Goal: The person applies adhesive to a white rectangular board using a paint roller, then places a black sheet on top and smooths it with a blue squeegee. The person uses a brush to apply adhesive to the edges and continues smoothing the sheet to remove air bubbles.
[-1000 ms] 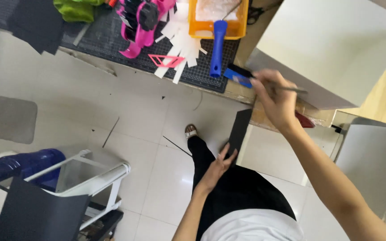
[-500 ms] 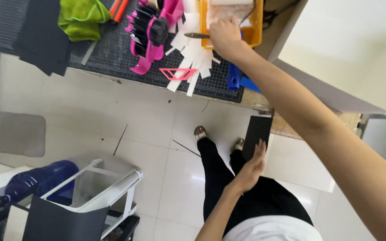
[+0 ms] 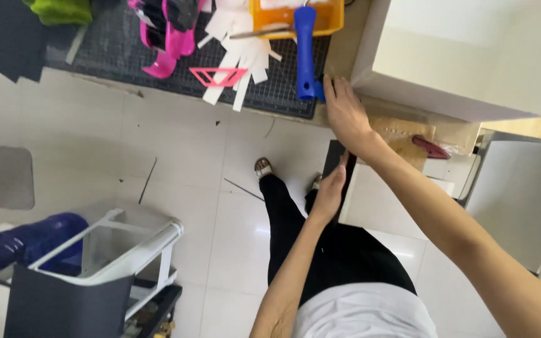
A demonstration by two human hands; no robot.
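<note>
A dark gridded cutting mat [image 3: 158, 59] covered the work surface above the white tiled floor [image 3: 176, 163]. On the mat lay white paper strips [image 3: 239, 53], a pink triangular cut-out [image 3: 218, 76] just beside them, glossy pink pieces [image 3: 170, 37] to their left, and a blue-handled roller [image 3: 305, 53] to their right, reaching into an orange tray [image 3: 327, 15].

Right hand [image 3: 345, 116] flat beside blue roller [image 3: 305, 50]; left hand [image 3: 330, 191] on black sheet [image 3: 333, 156].

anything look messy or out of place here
Yes. White paper strips and a pink cut-out lie scattered askew on the cutting mat, some hanging over its edge. Thin dark slivers lie loose on the floor tiles.
</note>
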